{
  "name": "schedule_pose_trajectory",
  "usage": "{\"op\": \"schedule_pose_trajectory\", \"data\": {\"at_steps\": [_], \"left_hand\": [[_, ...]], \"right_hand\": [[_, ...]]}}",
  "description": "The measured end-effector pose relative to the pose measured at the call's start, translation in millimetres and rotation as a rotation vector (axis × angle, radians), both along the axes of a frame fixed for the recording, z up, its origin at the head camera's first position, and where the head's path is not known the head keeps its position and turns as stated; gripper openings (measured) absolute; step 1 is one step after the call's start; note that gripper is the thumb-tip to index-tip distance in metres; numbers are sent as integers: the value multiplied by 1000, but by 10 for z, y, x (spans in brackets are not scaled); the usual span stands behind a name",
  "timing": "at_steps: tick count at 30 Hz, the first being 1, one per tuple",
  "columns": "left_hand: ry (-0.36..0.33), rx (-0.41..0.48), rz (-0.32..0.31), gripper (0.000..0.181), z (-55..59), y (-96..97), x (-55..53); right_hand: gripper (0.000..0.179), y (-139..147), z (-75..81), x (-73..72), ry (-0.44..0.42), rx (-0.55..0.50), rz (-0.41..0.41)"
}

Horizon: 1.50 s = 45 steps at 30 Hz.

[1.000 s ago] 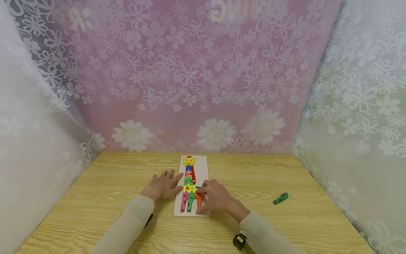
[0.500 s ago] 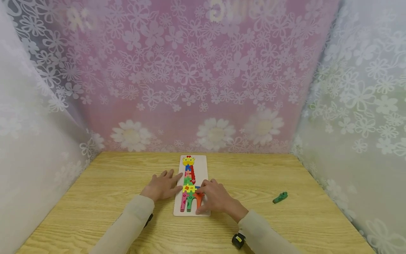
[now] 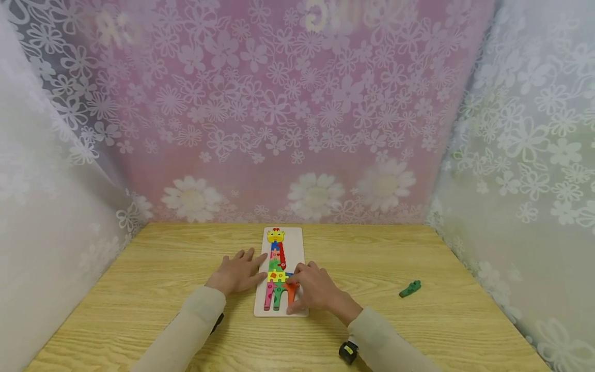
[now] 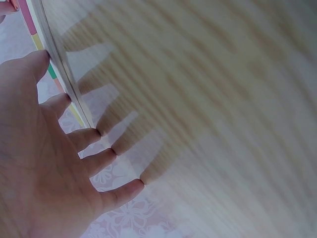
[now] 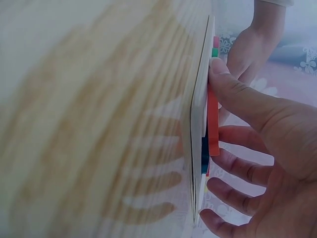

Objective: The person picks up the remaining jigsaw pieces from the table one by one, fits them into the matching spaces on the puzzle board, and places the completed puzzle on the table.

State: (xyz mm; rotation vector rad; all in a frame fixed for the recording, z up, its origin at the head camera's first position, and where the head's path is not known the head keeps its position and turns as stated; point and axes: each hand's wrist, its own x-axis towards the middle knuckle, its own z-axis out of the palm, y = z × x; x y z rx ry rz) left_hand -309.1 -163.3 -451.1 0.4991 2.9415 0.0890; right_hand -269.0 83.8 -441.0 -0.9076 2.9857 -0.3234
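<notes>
A giraffe puzzle of bright pieces lies on a pale wooden board (image 3: 295,247) in the head view. My right hand (image 3: 318,289) grips the orange leg piece (image 3: 291,293) at the board's lower right, thumb at its foot end and fingers near its top. From the right wrist view, this orange piece (image 5: 213,119) stands slightly proud of the board over a dark blue piece (image 5: 204,154). Spread fingers of my left hand (image 3: 235,274) rest along the board's left edge; the thumb and index fingertip touch it in the left wrist view.
A loose green puzzle piece (image 3: 410,289) lies on the wood-grain table (image 3: 362,253), well right of the board. Flowered cloth (image 3: 297,129) hangs behind the table and at both sides. A black wrist camera (image 3: 348,351) sits below the right sleeve.
</notes>
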Motion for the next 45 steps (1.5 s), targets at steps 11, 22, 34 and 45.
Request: {"op": "schedule_pose_trajectory", "data": {"at_steps": [11,22,34,45], "left_hand": [[9,-2,-10,67,11,-1,13],[1,13,3,67,19,2,-6],[-15,16,8,67,2,8,-9],[-24,16,11,67,17,9,8]], "right_hand": [[65,-8,-11,0,-1,-4,6],[66,-15,21,-4,3,11,2],[66,-14,0,-3,-16,7,-5],[67,2,7,-9,-29,5,-1]]}}
